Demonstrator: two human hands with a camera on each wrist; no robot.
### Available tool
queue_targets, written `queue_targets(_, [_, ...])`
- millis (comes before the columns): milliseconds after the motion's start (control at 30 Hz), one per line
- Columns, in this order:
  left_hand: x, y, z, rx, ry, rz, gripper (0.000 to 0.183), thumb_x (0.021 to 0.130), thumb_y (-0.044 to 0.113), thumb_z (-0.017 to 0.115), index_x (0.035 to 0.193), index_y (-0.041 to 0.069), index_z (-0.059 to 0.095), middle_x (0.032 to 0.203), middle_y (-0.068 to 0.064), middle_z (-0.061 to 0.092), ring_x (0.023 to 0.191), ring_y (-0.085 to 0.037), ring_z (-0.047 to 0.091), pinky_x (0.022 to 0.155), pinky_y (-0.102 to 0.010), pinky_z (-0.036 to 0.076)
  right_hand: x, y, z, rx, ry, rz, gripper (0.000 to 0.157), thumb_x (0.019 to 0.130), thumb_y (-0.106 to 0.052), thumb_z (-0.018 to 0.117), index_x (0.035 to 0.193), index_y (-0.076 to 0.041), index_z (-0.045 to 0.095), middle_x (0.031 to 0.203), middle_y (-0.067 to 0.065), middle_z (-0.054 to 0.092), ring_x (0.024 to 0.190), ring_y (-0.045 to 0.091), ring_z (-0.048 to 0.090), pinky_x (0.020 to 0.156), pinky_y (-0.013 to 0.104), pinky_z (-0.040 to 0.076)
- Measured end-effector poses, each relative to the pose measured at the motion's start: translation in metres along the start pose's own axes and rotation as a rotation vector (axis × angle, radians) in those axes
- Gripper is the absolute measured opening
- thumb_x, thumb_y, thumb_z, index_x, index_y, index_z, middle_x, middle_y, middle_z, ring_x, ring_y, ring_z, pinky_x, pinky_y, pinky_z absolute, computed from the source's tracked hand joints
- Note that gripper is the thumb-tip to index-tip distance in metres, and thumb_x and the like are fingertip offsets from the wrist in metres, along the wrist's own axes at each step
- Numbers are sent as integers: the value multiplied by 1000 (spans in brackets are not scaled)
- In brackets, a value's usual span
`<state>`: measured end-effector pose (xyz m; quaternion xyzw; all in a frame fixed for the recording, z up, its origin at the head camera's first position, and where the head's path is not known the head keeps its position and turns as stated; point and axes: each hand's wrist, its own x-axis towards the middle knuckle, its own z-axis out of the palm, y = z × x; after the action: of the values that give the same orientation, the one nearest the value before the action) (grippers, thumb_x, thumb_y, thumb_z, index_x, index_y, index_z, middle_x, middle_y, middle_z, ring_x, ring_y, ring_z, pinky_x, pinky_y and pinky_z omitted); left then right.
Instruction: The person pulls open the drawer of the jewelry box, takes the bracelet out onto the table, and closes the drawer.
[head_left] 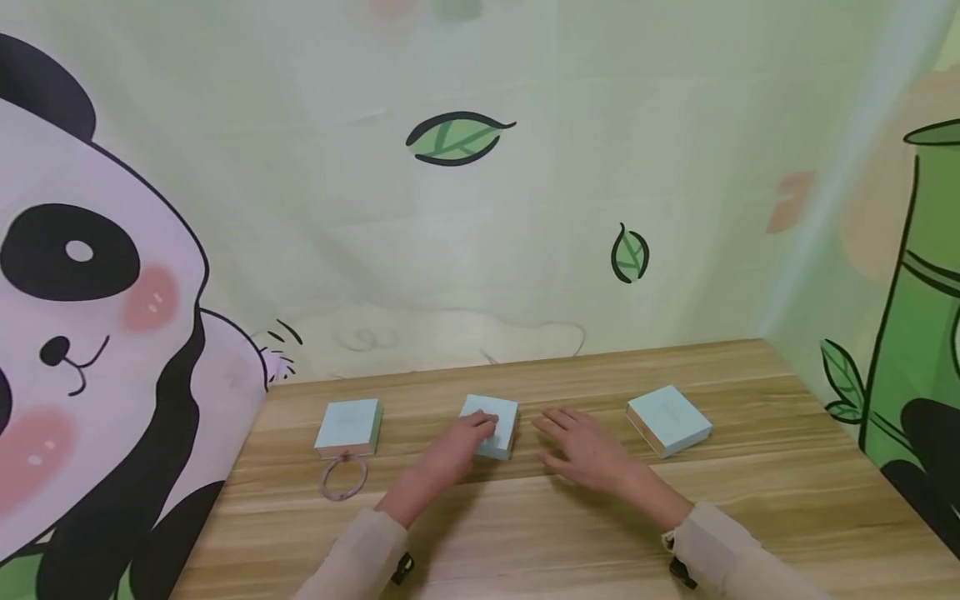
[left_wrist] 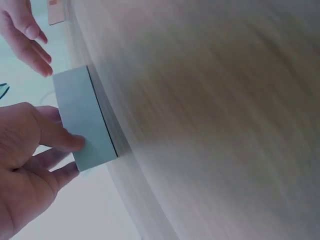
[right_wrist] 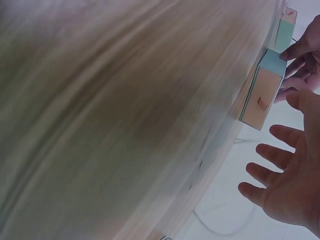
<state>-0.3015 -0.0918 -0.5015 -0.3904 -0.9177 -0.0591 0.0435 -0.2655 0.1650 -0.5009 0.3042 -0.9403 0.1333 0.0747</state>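
Wood-grained, the bench (head_left: 600,533) spreads before me. My left hand (head_left: 450,450) has the middle box (head_left: 504,432): in the left wrist view the thumb (left_wrist: 74,142) presses its near face, and the other fingers reach over the top and round the left end, parted only by the box itself. My right hand (head_left: 585,450) lies just beside it, fingers spread and holding nothing. The middle box appears to lie flat on the bench, between the left box (head_left: 348,427) and the right box (head_left: 669,421), well apart from both.

It looks like stiff card, so I judge it light and firm, smooth enough to slide, and liable to dent at the corners if I squeeze hard. I would take it by two opposite sides, low, rather than by the top alone.

Its top is nearly square and partly under my fingers, so I cannot be sure of a long axis; it sits slightly turned. Judging by the right wrist view, its peach side (right_wrist: 256,95) points toward my right. A thin ring (head_left: 343,498) lies just beside the left box. Smallest is a little tab (right_wrist: 262,104) on that peach side.
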Motion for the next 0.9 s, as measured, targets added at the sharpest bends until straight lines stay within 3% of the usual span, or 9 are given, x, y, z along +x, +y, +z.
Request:
queue_targets(267, [-1,0,-1,-15,-13,-20,54,77,-25,67,122,3,65,142,-14,59,131,-34,56,105,-41,50,2,1,7,42,10,11,52,100,-30,62,142,0,56,145,25,54,134,47,48,113,58,37])
queue_targets(500, [1,4,-2,107,15,-60,44,75,-7,81,113,7,64,135,-12,63,118,-34,62,96,-45,55,3,-6,3,83,-22,50,52,100,-32,62,141,-1,57,147,22,53,136,45,47,115,58,36])
queue_targets(667, [1,1,-5,113,36,-107,43,76,-8,77,114,8,64,129,-12,63,113,-37,60,88,-50,58,6,-9,4,100,-10,34,49,99,-27,64,138,2,59,142,25,55,133,45,50,113,57,39])
queue_targets(767, [1,-2,-5,79,38,-130,47,80,-2,78,124,6,63,134,-16,60,120,-41,57,96,-53,54,11,-9,5,109,-4,49,47,98,-22,66,137,3,59,139,24,58,129,43,54,110,56,42])
queue_targets(900, [0,-7,-4,28,10,-178,60,86,19,81,138,4,55,146,-21,51,134,-46,47,109,-57,43,22,-10,5,157,2,103,43,96,-16,68,134,2,61,133,23,62,122,41,60,104,54,48])
